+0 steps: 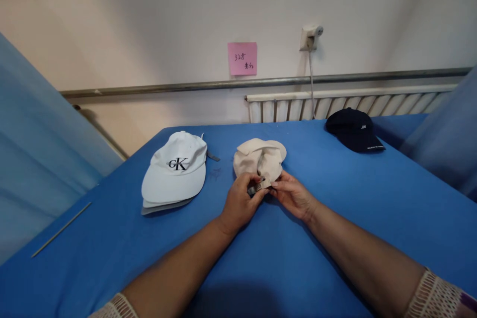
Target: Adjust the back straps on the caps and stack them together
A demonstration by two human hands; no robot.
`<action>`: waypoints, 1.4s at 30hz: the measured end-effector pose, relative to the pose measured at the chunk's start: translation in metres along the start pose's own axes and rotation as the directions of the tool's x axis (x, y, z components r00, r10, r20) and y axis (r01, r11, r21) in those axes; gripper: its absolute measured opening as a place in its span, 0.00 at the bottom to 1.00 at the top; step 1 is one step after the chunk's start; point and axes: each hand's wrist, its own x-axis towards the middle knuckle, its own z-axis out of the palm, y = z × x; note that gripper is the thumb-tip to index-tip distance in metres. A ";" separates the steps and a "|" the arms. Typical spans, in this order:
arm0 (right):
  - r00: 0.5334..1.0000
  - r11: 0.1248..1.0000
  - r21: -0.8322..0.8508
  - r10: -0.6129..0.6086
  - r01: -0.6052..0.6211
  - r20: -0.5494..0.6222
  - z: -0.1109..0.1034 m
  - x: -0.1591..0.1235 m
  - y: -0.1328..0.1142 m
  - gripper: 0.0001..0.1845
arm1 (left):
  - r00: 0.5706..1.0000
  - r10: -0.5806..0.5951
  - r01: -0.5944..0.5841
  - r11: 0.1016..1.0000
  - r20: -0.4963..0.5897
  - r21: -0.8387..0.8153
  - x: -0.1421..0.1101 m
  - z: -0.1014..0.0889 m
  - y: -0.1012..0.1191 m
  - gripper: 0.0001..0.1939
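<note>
A beige baseball cap point(253, 154) lies on the blue-covered table in front of me, its back strap side facing me and its brim pointing away. My left hand point(240, 201) pinches the left part of the cap's strap point(263, 185), near a small metal buckle. With closed fingertips, my right hand point(292, 194) grips the strap's right part, close to the cap's edge. Some fingers of both hands are hidden behind the strap and cap.
Stacked white caps point(177, 164) with a grey brim underneath sit to the left. A dark navy cap point(352, 129) lies at the back right. A thin stick point(61, 230) rests near the left edge of the blue table point(298, 268). Behind stand a radiator point(286, 109) and metal rail point(179, 88).
</note>
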 end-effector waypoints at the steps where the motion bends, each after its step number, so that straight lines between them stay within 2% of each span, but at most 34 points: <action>1: 1.000 1.000 0.000 0.013 -0.013 0.008 0.000 0.000 0.000 0.21 | 1.000 0.003 -0.003 1.000 -0.019 0.013 0.000 0.000 0.000 0.11; 4: 0.999 0.999 0.013 0.051 -0.052 0.007 0.002 -0.001 0.002 0.19 | 0.999 0.009 -0.008 1.000 -0.042 0.029 0.001 0.000 0.000 0.11; 9: 0.998 0.997 0.063 0.037 -0.033 -0.053 0.006 -0.002 0.006 0.18 | 1.000 0.004 -0.004 1.000 0.009 0.026 0.002 0.000 0.000 0.09; 16: 0.963 0.999 0.049 0.007 0.006 -0.269 0.010 -0.003 0.016 0.13 | 0.998 -0.070 0.070 0.997 -0.001 0.028 0.002 0.004 0.000 0.10; 22: 0.970 1.000 0.004 -0.014 0.016 -0.241 0.015 -0.005 0.014 0.14 | 0.998 -0.060 0.060 0.998 -0.001 0.001 0.002 0.004 0.000 0.08; 24: 0.964 1.000 -0.005 -0.030 0.029 -0.264 0.016 -0.005 0.014 0.15 | 0.998 -0.060 0.061 0.998 0.017 -0.014 0.002 0.004 0.000 0.08; 30: 0.917 0.996 -0.056 -0.084 0.068 -0.389 0.013 -0.003 0.021 0.16 | 0.985 -0.102 0.130 0.968 0.137 -0.215 0.006 0.006 -0.005 0.08; 34: 0.910 0.992 -0.103 -0.110 0.074 -0.399 0.010 -0.002 0.022 0.15 | 0.964 -0.188 0.249 0.883 0.186 -0.398 0.009 0.007 -0.011 0.09; 37: 0.911 0.986 -0.143 -0.135 0.086 -0.389 0.010 0.000 0.023 0.16 | 0.946 -0.249 0.319 0.826 0.206 -0.464 0.010 0.010 -0.017 0.10; 39: 0.909 0.978 -0.181 -0.164 0.100 -0.382 0.010 0.001 0.025 0.16 | 0.940 -0.280 0.340 0.817 0.196 -0.465 0.010 0.012 -0.020 0.10; 42: 0.904 0.963 -0.234 -0.215 0.133 -0.370 0.009 0.003 0.029 0.17 | 0.944 -0.314 0.327 0.842 0.103 -0.430 0.010 0.015 -0.024 0.09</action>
